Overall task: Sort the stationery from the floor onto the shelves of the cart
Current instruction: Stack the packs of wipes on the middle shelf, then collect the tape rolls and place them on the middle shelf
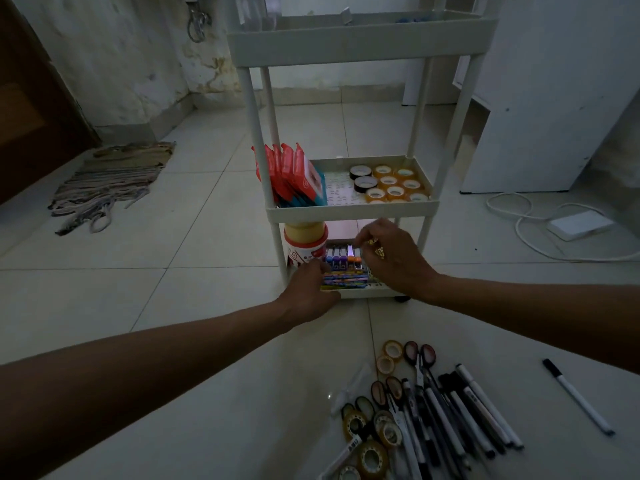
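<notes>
Both arms stretched forward to the cart (pixel 349 207), at its bottom shelf. Left hand (pixel 309 289) curled at the near left edge of the marker packs (pixel 344 270), its grip apparently closed on them, though partly hidden. Right hand (pixel 391 258) arched over the packs' right side, fingertips pinched together at the marker caps; cannot tell exactly what is held. Left of the packs on that shelf, a glue jar (pixel 305 245). On the cart's middle shelf, red packets (pixel 292 176) at left, tape rolls (pixel 391 183) at right. On the tiled floor (pixel 194 258) nearer than the cart, pens, scissors and tape (pixel 426 407); a lone marker (pixel 577 396) further right. Rug (pixel 110 183) left of the cart.
</notes>
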The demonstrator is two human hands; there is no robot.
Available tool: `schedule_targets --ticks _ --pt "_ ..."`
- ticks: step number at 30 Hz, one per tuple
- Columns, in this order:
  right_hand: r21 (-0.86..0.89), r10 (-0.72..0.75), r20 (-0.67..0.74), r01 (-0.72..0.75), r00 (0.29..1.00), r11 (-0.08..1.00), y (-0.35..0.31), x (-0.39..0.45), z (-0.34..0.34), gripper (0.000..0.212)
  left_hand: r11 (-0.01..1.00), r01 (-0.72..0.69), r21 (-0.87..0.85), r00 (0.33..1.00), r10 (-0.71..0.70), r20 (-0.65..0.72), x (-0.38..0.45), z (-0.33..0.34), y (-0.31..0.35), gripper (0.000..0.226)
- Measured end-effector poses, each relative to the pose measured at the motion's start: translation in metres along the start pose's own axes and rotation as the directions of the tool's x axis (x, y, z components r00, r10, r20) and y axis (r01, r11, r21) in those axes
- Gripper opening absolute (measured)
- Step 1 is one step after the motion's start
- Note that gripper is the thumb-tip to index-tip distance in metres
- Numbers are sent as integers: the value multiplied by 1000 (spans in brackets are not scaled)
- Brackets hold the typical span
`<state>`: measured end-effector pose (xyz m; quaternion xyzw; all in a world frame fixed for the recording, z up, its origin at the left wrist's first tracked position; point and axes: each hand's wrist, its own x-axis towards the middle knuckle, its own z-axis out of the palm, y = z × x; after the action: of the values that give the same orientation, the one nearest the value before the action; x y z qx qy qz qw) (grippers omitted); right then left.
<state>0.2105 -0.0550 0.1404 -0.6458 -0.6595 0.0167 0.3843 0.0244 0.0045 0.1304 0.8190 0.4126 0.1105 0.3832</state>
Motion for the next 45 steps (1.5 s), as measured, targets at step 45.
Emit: schedule_targets --ticks 45 --pt "-307 155 864 258 479 916 131 -121 52 56 854 -385 349 757 76 649 3 117 -52 28"
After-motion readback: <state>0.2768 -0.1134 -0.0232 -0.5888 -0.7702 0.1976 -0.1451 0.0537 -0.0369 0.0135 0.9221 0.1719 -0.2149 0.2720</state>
